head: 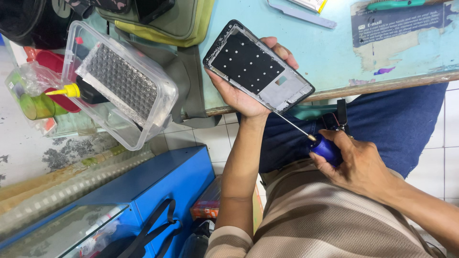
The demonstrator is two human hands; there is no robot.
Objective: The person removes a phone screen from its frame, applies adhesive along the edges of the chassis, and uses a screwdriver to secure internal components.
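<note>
My left hand [239,95] grips an opened phone frame [258,67], black-edged with a dark dotted panel and a grey lower part, held tilted over the table edge. My right hand [358,162] holds a screwdriver with a blue handle [327,149]. Its thin metal shaft [291,124] reaches up to the lower edge of the phone frame. Both hands sit above my lap, near the table's front edge.
A light blue table [334,52] carries a green-handled tool [394,5] and a grey strip [301,14]. To the left stands a clear plastic box [119,86] with bubble wrap, a yellow-capped bottle [67,91], a green bag [167,24] and a blue case [158,191] on the floor.
</note>
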